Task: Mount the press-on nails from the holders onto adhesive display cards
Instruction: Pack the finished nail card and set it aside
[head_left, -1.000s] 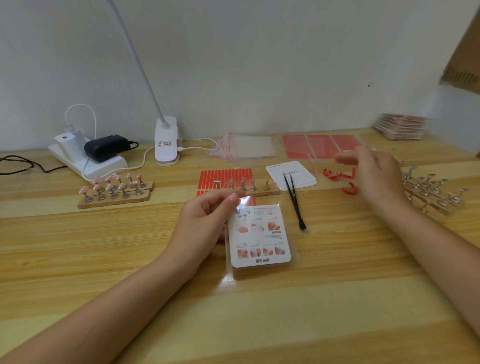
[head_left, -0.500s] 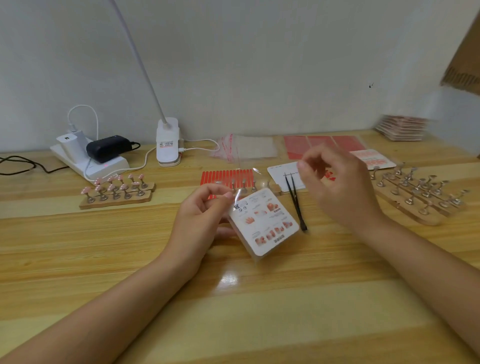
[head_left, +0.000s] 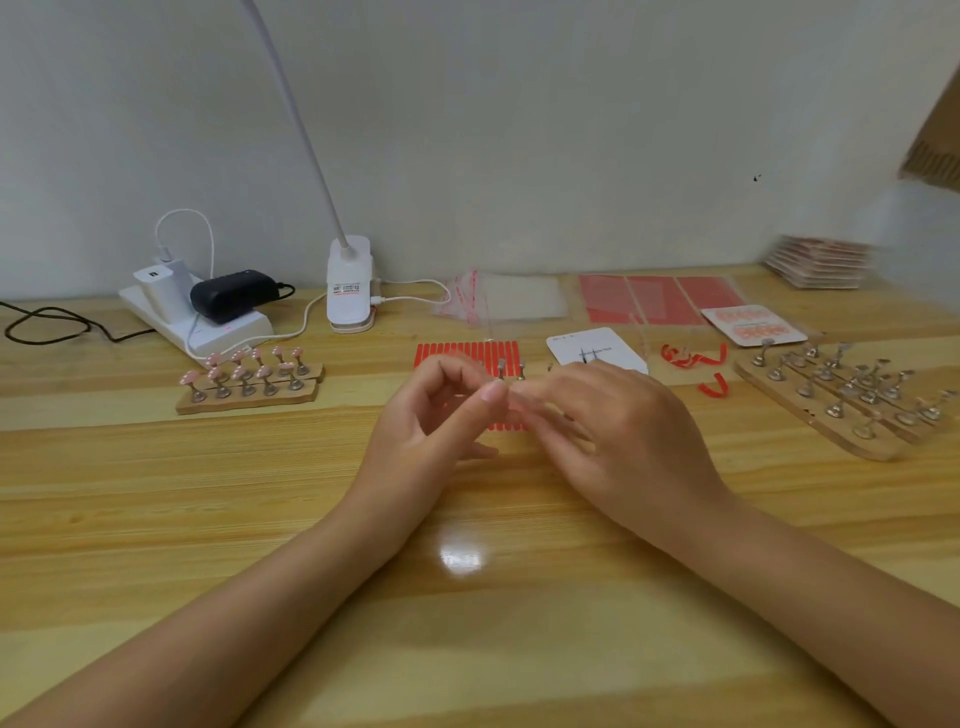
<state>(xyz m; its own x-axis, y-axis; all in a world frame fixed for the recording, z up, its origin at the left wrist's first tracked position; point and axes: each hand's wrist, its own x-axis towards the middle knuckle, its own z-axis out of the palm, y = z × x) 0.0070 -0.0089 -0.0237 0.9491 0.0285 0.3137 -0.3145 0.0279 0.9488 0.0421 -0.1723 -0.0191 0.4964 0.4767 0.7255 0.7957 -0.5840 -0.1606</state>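
Note:
My left hand (head_left: 436, 421) and my right hand (head_left: 618, 431) meet at the middle of the table. Their fingertips pinch together at one blurred spot over the red adhesive strip sheet (head_left: 462, 353). The bagged card is hidden under my right hand. A wooden holder with pink press-on nails (head_left: 249, 379) stands to the left. Wooden holders with bare metal stands (head_left: 841, 400) lie to the right. A white card (head_left: 597, 345) with tweezers on it lies behind my right hand.
At the back stand a lamp base (head_left: 349, 283), a power strip with chargers (head_left: 197, 317), clear bags (head_left: 509, 299), red sheets (head_left: 660, 299), a card with nails (head_left: 753, 325) and a stack of cards (head_left: 821, 262). Peeled red strips (head_left: 693, 358) lie nearby.
My right hand swung from the right holders over to my left hand. The bagged card, tilted up half a second ago, is now out of sight beneath the hands.

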